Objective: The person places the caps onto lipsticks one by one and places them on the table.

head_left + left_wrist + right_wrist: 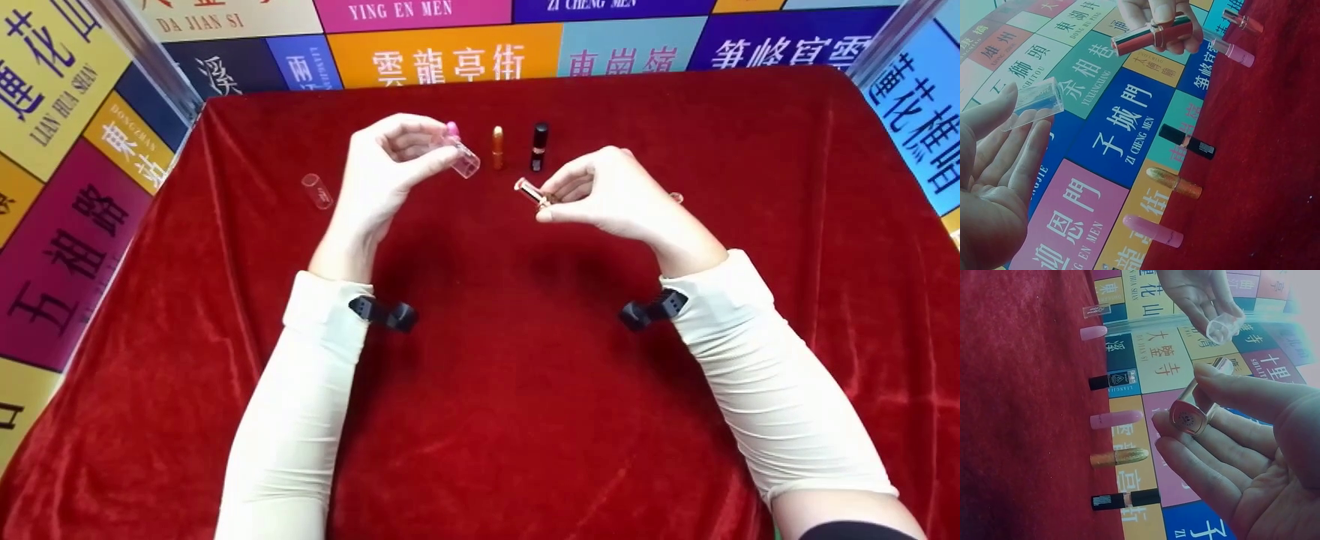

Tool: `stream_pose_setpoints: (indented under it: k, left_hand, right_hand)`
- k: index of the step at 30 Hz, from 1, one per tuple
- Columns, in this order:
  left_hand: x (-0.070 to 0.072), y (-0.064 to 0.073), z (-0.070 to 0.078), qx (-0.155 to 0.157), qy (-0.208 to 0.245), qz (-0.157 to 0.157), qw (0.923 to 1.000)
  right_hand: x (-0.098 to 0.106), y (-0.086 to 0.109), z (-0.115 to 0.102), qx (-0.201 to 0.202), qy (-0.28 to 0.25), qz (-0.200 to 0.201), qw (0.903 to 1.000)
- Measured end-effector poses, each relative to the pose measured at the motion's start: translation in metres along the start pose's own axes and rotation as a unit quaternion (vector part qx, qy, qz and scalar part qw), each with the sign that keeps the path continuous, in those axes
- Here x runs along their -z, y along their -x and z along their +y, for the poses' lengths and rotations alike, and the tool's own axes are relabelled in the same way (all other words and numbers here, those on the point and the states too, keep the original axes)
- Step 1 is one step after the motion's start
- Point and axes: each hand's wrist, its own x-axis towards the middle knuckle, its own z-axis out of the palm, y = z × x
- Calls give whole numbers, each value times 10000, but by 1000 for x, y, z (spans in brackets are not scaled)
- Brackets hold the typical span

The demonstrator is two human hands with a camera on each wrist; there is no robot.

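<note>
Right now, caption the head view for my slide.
Left hand pinches a clear cap, right hand a shiny lipstick tube, above red cloth.

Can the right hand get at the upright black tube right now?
Probably, once freed: nothing else seems to stand between the right hand and the black tube, but its grip is occupied by the shiny tube.

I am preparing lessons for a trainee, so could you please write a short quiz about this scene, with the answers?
1. Multiple choice: what does the left hand pinch? A) a black tube; B) a clear cap; C) nothing.
2. True or false: the gold tube stands upright on the red cloth.
3. Open question: what does the right hand hold?

Key: 1. B. 2. True. 3. A shiny, metallic-looking tube.
</note>
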Motion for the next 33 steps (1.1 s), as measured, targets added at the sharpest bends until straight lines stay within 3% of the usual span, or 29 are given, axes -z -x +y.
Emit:
stream_pose_setpoints:
  k: [33]
  left_hand:
    - [-24,7,-13,369,-26,-508,9980]
  right_hand:
    - [-13,-1,-5,222,-357,-2,9991]
